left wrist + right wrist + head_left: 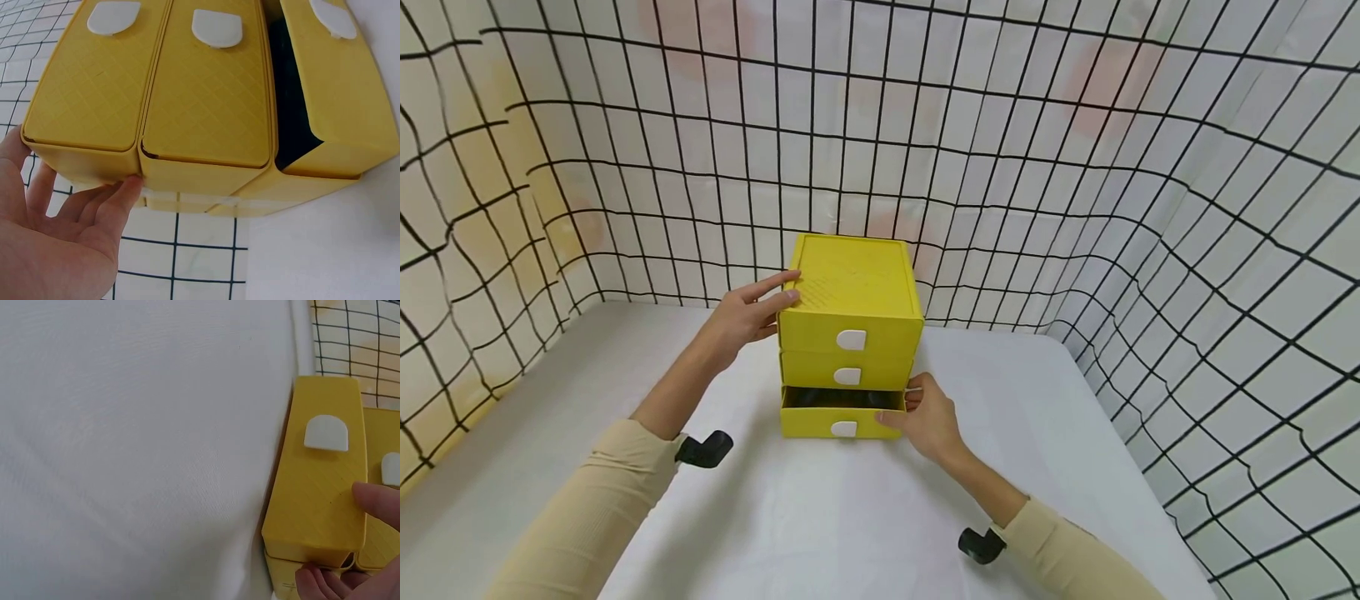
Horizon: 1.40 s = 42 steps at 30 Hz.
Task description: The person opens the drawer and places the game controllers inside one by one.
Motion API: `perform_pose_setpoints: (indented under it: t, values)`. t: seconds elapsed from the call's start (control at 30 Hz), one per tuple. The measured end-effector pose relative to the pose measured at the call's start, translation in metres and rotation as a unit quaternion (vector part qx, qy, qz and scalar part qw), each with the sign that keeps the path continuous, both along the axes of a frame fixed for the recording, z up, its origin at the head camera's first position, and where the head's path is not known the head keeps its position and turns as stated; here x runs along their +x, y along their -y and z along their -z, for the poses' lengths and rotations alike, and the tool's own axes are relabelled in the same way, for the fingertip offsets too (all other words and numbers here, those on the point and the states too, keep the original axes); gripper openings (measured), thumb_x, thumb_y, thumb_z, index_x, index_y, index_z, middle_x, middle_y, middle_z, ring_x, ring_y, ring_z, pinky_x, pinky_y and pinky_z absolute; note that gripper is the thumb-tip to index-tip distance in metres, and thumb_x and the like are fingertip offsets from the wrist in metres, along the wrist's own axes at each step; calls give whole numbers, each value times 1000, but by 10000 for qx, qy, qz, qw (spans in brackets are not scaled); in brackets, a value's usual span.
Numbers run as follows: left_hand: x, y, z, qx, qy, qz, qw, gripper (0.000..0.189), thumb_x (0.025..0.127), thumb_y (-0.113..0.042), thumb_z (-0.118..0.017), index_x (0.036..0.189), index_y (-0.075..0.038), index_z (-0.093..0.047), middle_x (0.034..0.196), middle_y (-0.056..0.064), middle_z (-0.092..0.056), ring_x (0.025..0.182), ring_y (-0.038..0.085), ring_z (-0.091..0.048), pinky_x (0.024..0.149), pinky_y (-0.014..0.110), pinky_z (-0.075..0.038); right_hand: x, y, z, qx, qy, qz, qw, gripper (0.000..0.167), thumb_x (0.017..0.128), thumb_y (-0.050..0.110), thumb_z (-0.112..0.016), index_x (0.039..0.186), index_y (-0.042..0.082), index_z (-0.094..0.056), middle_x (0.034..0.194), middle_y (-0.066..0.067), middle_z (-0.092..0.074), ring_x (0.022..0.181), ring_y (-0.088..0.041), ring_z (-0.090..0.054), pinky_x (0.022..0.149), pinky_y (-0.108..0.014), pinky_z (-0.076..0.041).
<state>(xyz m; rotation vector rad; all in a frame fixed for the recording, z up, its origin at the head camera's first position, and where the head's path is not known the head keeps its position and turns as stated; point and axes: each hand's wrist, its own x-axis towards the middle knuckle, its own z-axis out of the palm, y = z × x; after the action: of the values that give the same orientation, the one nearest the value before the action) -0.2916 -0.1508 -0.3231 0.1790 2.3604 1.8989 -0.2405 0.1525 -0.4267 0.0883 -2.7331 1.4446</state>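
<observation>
A yellow unit of three stacked drawers stands on the white surface, with a white tab on each drawer front. The bottom drawer is pulled partway out, and something dark shows inside it. At the unit's upper left edge my left hand touches the top and side with extended fingers. My right hand pinches the right corner of the bottom drawer, thumb on its front. In the right wrist view, curled fingertips lie by the drawer's side. The two upper drawers are closed.
Black wire grid walls in the back and both sides, with white sheeting behind it. The white cloth-covered surface extends around the drawer unit. A black device is on each wrist.
</observation>
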Motion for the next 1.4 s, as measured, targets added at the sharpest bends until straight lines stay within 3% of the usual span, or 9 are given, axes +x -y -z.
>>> perform_pose_setpoints:
  t: [0.63,0.93,1.23,1.4]
  values:
    - [1,1,0,16,3,21,10000,62,93,-56,-66,151,-39,-49,160,2,-43,136,24,-55,116,44,-44,2,4,-1,-127,5,195,9997,51,77,17,-87,114,2,-56,112,-14,-67,106,-29,-64,88,-41,-59]
    - [1,1,-1,79,-2,41,10000,61,95,-54,-65,151,-38,-48,148,5,-56,135,24,-56,116,44,-44,-2,3,1,-110,-280,295,9991,46,76,18,-88,108,3,-58,110,-13,-67,110,-35,-63,93,-46,-56]
    - [0,1,0,88,19,4,10000,62,94,-56,-67,150,-39,-49,146,6,-58,133,24,-56,116,44,-44,-9,3,7,-231,-658,343,9970,40,72,14,-90,95,2,-59,92,-10,-69,89,-23,-68,70,-28,-57]
    - [0,1,0,114,46,4,9999,61,94,-55,-67,150,-39,-49,147,6,-57,133,24,-56,116,44,-44,-9,5,6,-308,-739,437,9958,38,73,14,-90,92,2,-60,87,-9,-69,81,-21,-68,65,-26,-55]
